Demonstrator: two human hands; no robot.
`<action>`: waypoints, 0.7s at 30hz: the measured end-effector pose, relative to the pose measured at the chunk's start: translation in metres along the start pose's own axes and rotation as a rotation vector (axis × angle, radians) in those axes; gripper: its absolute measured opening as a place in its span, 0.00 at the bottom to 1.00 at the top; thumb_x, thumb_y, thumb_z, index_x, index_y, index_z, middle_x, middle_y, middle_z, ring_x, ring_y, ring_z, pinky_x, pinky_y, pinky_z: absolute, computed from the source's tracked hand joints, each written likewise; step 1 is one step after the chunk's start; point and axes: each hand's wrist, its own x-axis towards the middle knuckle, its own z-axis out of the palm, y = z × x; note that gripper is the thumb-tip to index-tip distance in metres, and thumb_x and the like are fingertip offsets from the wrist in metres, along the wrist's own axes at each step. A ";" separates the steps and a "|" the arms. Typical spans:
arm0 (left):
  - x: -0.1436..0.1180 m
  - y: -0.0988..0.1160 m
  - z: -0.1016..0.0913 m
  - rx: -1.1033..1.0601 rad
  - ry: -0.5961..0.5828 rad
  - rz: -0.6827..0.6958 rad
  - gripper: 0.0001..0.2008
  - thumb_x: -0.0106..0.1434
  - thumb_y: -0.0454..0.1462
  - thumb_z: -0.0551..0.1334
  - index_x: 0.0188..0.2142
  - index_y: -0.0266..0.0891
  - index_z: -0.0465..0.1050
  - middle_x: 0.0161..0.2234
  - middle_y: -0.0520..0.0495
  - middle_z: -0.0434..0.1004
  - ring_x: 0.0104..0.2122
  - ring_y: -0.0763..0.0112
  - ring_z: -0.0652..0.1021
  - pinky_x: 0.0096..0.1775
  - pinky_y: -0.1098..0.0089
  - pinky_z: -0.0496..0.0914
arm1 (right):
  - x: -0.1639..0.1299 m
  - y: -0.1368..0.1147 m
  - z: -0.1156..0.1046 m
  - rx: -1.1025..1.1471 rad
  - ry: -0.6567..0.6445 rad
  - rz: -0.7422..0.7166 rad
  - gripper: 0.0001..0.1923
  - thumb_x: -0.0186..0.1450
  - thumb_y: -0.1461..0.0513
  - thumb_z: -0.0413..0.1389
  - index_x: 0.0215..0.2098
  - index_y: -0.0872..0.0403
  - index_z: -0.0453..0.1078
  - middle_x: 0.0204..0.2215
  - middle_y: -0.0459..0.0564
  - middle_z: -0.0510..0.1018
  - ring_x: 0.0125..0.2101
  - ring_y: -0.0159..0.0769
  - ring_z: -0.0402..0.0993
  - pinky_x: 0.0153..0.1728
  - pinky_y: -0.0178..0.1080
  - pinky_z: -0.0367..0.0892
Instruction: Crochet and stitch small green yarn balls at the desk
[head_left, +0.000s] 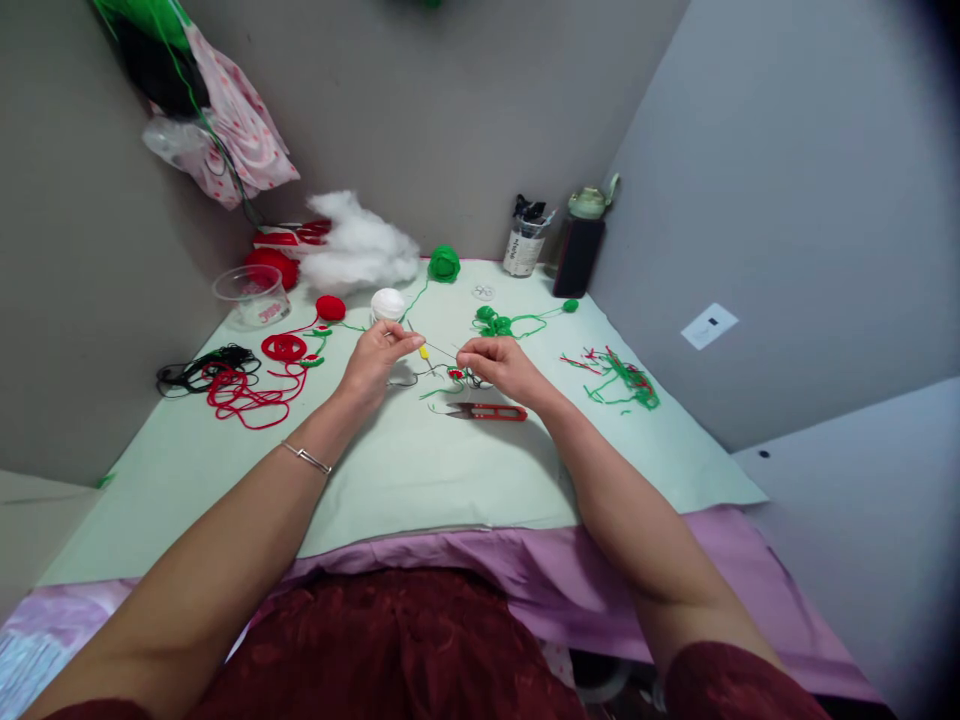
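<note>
My left hand (379,362) and my right hand (499,362) are held a short way apart over the table, each pinched closed. A thin dark strand (440,350) runs between the fingertips; I cannot tell whether it is all thread or partly a needle. Just below lies a yellow-handled hook (424,352). A small red, white and green crocheted piece (455,374) sits beneath my right fingers, partly covered. Closer to me, orange-handled thread snips (487,411) rest on the cloth, with green yarn scraps by their tips.
Red yarn (251,395) and black yarn (210,370) lie loose at left, near a clear plastic tub (253,295). White stuffing (356,245), a white yarn ball (388,304) and a green ball (444,264) are behind. Yarn scraps (622,380), a pen cup (523,248) and a bottle (581,245) stand right.
</note>
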 end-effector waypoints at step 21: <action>0.006 0.049 -0.050 -0.029 0.284 0.245 0.19 0.44 0.41 0.75 0.30 0.42 0.66 0.28 0.54 0.71 0.32 0.70 0.73 0.42 0.68 0.67 | -0.018 -0.037 -0.072 0.325 0.395 -0.074 0.18 0.62 0.47 0.63 0.35 0.54 0.74 0.17 0.40 0.62 0.18 0.26 0.50 0.19 0.35 0.43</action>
